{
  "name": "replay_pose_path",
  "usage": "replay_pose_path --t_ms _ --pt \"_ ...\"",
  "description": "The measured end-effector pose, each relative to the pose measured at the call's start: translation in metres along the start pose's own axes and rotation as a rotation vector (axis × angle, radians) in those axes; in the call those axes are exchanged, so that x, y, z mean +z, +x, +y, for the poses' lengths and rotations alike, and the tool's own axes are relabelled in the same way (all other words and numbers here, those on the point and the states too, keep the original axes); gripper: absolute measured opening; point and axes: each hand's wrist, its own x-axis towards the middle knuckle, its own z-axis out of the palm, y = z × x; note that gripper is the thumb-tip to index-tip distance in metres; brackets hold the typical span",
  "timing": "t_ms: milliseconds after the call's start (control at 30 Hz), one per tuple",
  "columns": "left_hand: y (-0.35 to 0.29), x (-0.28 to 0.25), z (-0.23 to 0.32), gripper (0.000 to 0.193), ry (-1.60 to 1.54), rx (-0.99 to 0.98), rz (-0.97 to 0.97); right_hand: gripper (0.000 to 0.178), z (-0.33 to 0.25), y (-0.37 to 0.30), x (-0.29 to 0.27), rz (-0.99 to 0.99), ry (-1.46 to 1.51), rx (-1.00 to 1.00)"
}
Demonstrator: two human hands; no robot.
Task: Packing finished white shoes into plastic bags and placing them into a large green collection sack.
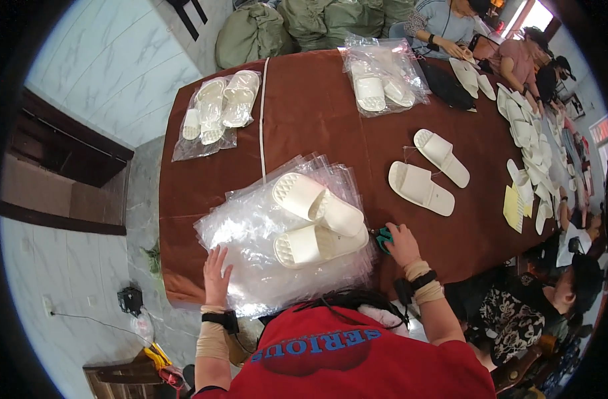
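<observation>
My left hand (216,274) lies with its fingers spread on the near left edge of a stack of clear plastic bags (241,229). A pair of cream slippers (307,246) rests on top of the stack, the two side by side. Right of the stack, my right hand (402,246) is closed around small scissors with green handles (384,239), their blades pointing toward the slippers. Farther right on the brown cloth lies another pair of cream slippers (420,186), with a thin tie between them.
Bagged slippers (239,100) lie at the far left of the brown-covered table (304,113), and more bagged slippers (370,93) at the far middle. Loose slippers (523,126) pile along the right, near yellow sheets (513,207). Several people sit around the right side. Green sacks (254,36) stand behind.
</observation>
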Motion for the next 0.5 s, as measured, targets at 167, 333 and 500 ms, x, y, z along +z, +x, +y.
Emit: replay_pose_path --t_ms 167,333,500 --pt "0.023 -0.035 0.066 0.014 -0.148 0.177 0.134 0.048 -0.003 -0.023 0.000 0.193 -0.073 -0.001" --pt "0.063 0.014 0.108 0.016 -0.218 0.240 0.025 0.033 0.010 -0.033 0.035 0.221 -0.175 0.013" --pt "0.099 0.078 0.123 0.024 -0.280 -0.017 0.122 0.027 0.000 -0.037 0.023 0.180 -0.297 -0.066"
